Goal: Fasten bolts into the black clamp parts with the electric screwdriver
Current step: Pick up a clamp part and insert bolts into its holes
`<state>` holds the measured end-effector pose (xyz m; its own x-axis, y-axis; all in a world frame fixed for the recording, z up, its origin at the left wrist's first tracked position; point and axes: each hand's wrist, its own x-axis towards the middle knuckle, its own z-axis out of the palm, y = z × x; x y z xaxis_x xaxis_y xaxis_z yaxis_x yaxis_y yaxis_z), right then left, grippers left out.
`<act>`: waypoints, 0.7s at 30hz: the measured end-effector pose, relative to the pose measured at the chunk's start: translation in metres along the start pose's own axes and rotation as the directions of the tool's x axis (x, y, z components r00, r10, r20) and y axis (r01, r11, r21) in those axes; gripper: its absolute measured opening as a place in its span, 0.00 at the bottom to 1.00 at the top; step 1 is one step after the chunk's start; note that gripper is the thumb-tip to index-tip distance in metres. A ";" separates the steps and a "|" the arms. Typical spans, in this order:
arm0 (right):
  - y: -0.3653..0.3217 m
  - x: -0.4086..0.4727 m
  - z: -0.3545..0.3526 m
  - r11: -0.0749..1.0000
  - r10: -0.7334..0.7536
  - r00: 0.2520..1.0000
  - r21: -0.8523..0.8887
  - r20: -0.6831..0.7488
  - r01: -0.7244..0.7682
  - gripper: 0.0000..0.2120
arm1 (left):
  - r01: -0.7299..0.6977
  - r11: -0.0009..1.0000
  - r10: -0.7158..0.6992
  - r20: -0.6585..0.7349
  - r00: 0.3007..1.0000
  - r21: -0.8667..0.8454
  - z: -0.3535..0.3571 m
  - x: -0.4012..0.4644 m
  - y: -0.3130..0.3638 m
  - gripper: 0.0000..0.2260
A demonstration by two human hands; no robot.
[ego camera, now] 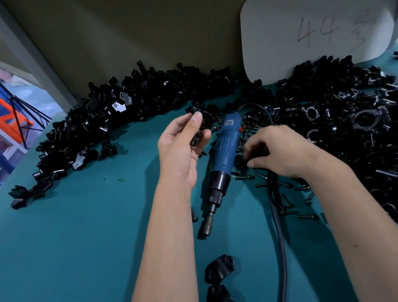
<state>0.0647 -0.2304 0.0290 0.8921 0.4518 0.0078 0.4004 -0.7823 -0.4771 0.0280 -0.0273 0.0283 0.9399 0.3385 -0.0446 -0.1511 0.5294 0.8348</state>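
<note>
I see my left hand (183,145) pinching a clamp part (199,124); my right hand (276,152), fingers curled, picks among bolts (279,192) at three o'clock, whether it holds one I cannot tell; the screwdriver (220,168) lies idle, no fastening begun.

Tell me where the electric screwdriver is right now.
In the head view the electric screwdriver lies on the green table at centre, between the left hand and the right hand, held by neither, bit end toward the person.

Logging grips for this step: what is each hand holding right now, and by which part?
The left hand pinches a black clamp part by its edges. The right hand reaches among loose bolts; its grip cannot be told.
</note>
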 end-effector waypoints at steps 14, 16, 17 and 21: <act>0.006 0.001 -0.002 0.944 0.110 0.950 0.329 -0.293 -0.008 0.06 | -0.092 0.974 0.073 0.096 0.993 0.206 0.001 0.000 -0.010 0.04; 0.002 -0.001 -0.008 0.815 0.088 0.923 0.559 -0.373 0.148 0.07 | -0.151 0.946 0.108 0.159 0.981 0.286 0.003 0.000 -0.012 0.05; -0.001 -0.002 -0.011 0.738 0.071 0.909 0.635 -0.412 0.230 0.07 | -0.178 0.930 0.119 0.195 0.973 0.322 0.004 0.000 -0.013 0.05; -0.012 -0.003 -0.013 0.568 0.023 0.901 0.747 -0.433 0.345 0.06 | -0.233 0.884 0.106 0.313 0.944 0.405 0.008 -0.002 -0.016 0.09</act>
<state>0.0599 -0.2283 0.0464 0.9037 0.2031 0.3769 0.3786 0.0317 -0.9250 0.0312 -0.0429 0.0194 0.9670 0.1318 0.2179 -0.2288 0.0744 0.9706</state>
